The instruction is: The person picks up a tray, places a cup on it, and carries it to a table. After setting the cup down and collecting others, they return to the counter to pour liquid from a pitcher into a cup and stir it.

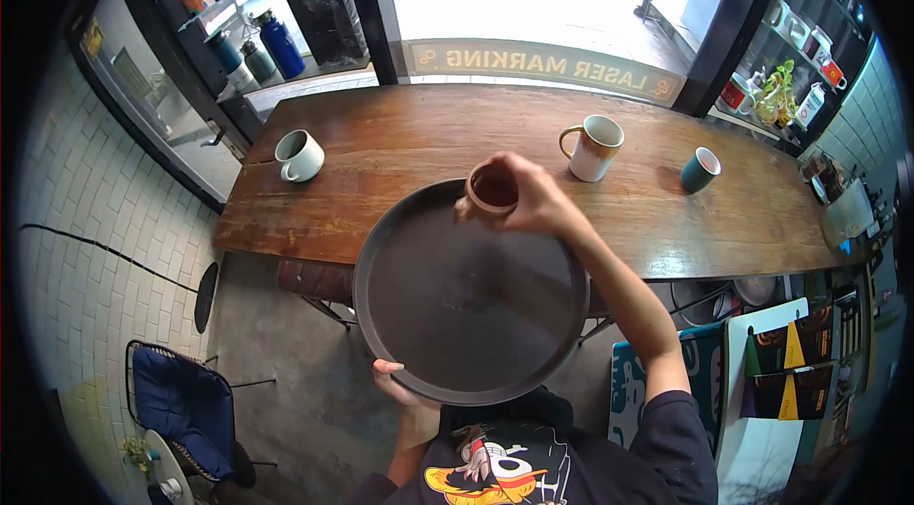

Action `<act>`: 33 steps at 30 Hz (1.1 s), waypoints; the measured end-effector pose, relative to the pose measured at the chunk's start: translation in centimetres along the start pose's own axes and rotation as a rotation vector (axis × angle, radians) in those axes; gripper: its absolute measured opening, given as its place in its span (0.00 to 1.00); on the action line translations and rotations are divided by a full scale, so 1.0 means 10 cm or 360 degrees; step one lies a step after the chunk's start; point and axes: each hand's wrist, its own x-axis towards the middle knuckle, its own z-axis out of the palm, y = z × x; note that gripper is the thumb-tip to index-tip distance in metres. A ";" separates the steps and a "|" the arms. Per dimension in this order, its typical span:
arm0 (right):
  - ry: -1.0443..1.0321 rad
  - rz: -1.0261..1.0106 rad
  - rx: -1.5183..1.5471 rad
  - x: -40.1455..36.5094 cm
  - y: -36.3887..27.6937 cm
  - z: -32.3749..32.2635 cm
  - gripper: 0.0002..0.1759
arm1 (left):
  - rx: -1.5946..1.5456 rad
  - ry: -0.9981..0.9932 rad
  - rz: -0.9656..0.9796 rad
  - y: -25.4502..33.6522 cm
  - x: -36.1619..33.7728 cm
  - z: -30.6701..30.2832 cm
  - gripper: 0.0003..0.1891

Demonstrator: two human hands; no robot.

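My right hand is closed around a small brown cup, its dark inside facing up, over the far part of a round dark tray. My left hand supports the tray at its near left edge, thumb at the rim and the other fingers hidden beneath. On the wooden table stand a white mug on the left and a taller white-and-brown mug just beyond my right hand. Farther right is a small teal cup.
A window runs behind the table. Shelves with bottles stand at the left, and shelves with mugs at the right. A brown stool is partly under the table. A chair with a blue cushion sits at lower left.
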 end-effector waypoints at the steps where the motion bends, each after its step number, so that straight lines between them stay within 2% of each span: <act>1: 0.0066 0.0029 -0.0059 0.10 0.06 -0.04 0.44 | 0.0000 0.0018 -0.0020 0.01 -0.03 0.04 0.32; 4: 0.0163 0.0131 -0.0287 0.38 0.22 -0.14 0.45 | 0.0030 0.0099 0.0046 -0.01 -0.02 -0.14 0.32; 8: 0.0139 0.0245 -0.0293 0.67 0.58 -0.09 0.45 | -0.0049 -0.0015 -0.0009 -0.01 -0.02 -0.15 0.32; 10: 0.0102 0.0328 -0.0315 0.77 0.72 -0.04 0.47 | -0.0019 0.0122 -0.0031 -0.01 -0.05 -0.04 0.32; 13: 0.0159 0.0327 -0.0390 0.81 0.77 0.04 0.49 | -0.0066 0.0111 -0.0015 -0.01 -0.06 0.04 0.31; 14: 0.0127 0.0423 -0.0351 0.81 0.77 0.03 0.51 | -0.0065 0.0109 -0.0009 0.00 -0.07 0.07 0.31; 16: 0.0111 0.0416 -0.0261 0.83 0.81 0.05 0.52 | 0.0027 0.0140 -0.0045 0.00 -0.08 0.10 0.32; 18: 0.0104 0.0426 -0.0174 0.77 0.83 0.05 0.54 | -0.0002 0.0119 -0.0041 -0.02 -0.06 0.05 0.31; 20: 0.0321 0.0349 -0.0276 0.68 0.81 0.09 0.55 | -0.0033 0.0094 -0.0042 -0.02 -0.05 0.04 0.30; 21: 0.0331 0.0358 -0.0280 0.61 0.78 0.07 0.55 | -0.0040 0.0092 -0.0021 -0.02 -0.05 0.05 0.30; 23: 0.0426 0.0530 -0.0337 0.43 0.63 -0.01 0.55 | -0.0044 0.0084 -0.0012 -0.02 -0.05 0.05 0.31; 24: 0.0329 0.0728 -0.0414 0.31 0.58 -0.08 0.52 | -0.0025 0.0066 0.0004 -0.02 -0.05 0.05 0.31; 25: 0.0335 0.0730 -0.0421 0.20 0.48 -0.15 0.52 | -0.0008 0.0050 0.0022 -0.02 -0.04 0.04 0.31; 27: 0.0373 0.1023 -0.0206 -0.02 0.30 -0.24 0.48 | -0.0010 0.0070 0.0045 -0.03 -0.04 0.04 0.31; 28: 0.0551 0.0901 -0.0310 -0.11 0.35 -0.18 0.45 | -0.0007 0.0095 0.0072 -0.03 -0.04 0.04 0.31; 29: 0.0554 0.0908 -0.0312 -0.12 0.45 -0.15 0.45 | -0.0006 0.0095 0.0063 -0.03 -0.02 -0.02 0.31; 32: 0.0268 0.0984 0.0570 -0.09 0.54 -0.20 0.51 | -0.0012 -0.0002 0.0019 -0.02 0.03 -0.15 0.31; 33: 0.0286 0.0991 0.0569 -0.06 0.59 -0.18 0.51 | 0.0013 0.0001 0.0012 -0.01 0.02 -0.10 0.31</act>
